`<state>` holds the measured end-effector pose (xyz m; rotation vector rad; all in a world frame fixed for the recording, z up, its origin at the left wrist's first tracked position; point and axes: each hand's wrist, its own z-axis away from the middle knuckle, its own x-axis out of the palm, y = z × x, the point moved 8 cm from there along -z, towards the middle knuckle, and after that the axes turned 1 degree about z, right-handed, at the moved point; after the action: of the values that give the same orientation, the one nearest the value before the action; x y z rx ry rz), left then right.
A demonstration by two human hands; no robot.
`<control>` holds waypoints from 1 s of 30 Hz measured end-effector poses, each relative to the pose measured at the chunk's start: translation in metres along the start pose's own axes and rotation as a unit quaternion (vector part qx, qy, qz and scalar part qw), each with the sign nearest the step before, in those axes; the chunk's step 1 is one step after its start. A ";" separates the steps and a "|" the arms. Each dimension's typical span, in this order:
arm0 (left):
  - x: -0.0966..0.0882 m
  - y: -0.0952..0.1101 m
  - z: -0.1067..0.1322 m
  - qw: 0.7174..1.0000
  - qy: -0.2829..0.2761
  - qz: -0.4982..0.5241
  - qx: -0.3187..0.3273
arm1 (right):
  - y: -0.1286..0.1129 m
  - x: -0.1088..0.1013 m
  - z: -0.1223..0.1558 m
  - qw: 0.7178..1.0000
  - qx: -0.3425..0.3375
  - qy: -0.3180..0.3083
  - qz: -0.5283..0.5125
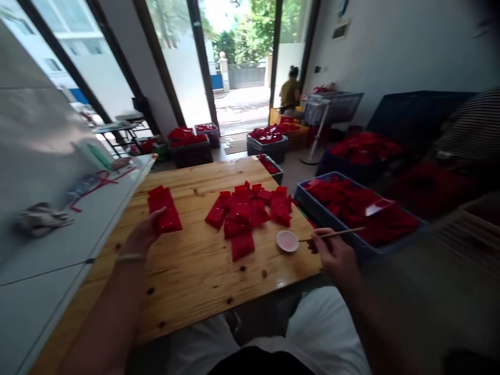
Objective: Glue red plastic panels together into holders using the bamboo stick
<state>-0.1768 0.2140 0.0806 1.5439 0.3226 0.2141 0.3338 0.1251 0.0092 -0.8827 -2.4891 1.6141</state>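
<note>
In the head view, my left grip (142, 234) is open, palm down, with the fingers resting against a stack of red packets (164, 211) at the left of the table (195, 284). My right grip (332, 255) is closed on a thin wooden stick (332, 234), pinched between thumb and fingers in a pen hold. This hold gives fine control of the tip. The tip points left and ends at or just beside a white dish (287, 241) of pink liquid; I cannot tell whether they touch.

The table is bare, knotted wood. A loose group of red packets (246, 213) lies at its middle, many overlapping, with the dish just to its right.

On a white board (50, 260) to my left lie a red cord (94, 187) and crumpled gloves (41, 219). To my right, a blue crate (324, 211) holds more red packets. Further crates of red packets (189, 143) stand on the floor toward the open doorway (242, 67), where a person (291, 91) in a yellow top stands.
</note>
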 end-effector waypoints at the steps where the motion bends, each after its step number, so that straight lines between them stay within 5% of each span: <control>1: 0.003 -0.007 0.003 0.999 -0.024 0.028 -0.018 | 0.006 0.003 -0.004 1.000 -0.001 -0.011 0.013; 5: 0.027 -0.036 0.047 0.946 -0.137 0.273 -0.112 | 0.025 0.019 -0.016 0.996 -0.016 -0.067 0.055; 8: 0.053 -0.051 0.091 0.900 -0.165 0.371 -0.160 | 0.033 0.031 -0.019 0.990 -0.025 -0.099 0.092; 14: 0.086 -0.063 0.149 0.913 -0.127 0.343 -0.183 | 0.043 0.041 -0.021 0.979 -0.034 -0.120 0.161; 20: 0.102 -0.057 0.166 0.902 -0.169 0.326 -0.228 | 0.048 0.047 -0.024 0.973 -0.035 -0.120 0.194; 30: 0.107 -0.062 0.171 0.925 -0.211 0.280 -0.148 | 0.047 0.043 -0.024 0.978 -0.031 -0.105 0.180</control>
<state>-0.0226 0.0874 0.0113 1.3051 -0.4852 0.3495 0.3263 0.1794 -0.0316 -1.3011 -2.6517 1.8247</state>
